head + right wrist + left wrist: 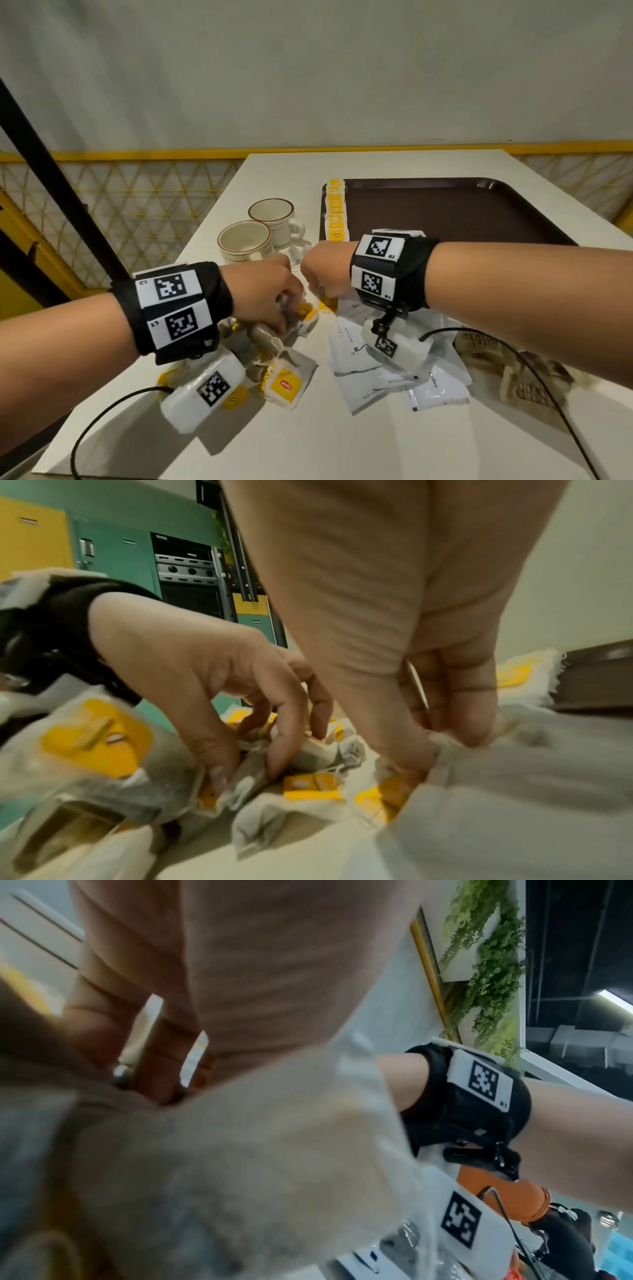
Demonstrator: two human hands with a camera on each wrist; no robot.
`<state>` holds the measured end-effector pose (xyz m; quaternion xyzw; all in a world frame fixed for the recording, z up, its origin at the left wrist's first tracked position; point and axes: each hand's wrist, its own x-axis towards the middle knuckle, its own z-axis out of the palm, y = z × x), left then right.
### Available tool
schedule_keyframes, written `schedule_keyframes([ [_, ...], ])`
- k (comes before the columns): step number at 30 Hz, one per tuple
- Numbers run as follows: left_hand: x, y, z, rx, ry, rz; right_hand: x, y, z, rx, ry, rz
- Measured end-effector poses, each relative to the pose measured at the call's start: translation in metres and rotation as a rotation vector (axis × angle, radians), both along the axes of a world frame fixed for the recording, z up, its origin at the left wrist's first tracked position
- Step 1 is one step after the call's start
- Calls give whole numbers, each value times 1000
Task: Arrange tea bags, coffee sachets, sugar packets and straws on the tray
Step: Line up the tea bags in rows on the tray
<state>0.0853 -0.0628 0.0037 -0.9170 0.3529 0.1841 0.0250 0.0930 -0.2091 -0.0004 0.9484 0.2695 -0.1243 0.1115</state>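
Tray: the brown tray lies at the far right of the white table; a column of yellow-tagged tea bags already runs along its left edge, the rest bare.
Step in hand: tea bags, judged part done; both hands work in the loose tea bag pile near left of the tray.
Coffee sachets: white sachets, near centre, not yet on the tray.
Sugar packets: brown printed packets, near right, likely the sugar.
Left hand: fingers curled, pinching tea bags from the pile.
Right hand: fingertips pinching one tea bag.
Next move: probably separate the tangled strings, then carry one bag to the row's near end.
Writing: "Lipton" on a yellow tag; "Coffee" on a sachet.
Straws: none seen.
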Motion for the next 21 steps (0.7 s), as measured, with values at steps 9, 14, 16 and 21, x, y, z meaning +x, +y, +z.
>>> schedule_keyframes([
  [9, 2, 1, 4, -178, -84, -24, 7, -15, 14, 366, -13, -88],
  [14, 6, 5, 15, -295, -78, 41, 8, -29, 26, 712, 36, -156],
  [16, 8, 6, 16, -307, -81, 73, 6, -30, 20, 726, 54, -156],
  [21, 8, 4, 13, -336, -108, 132, 3, -24, 3, 625, 120, -130],
])
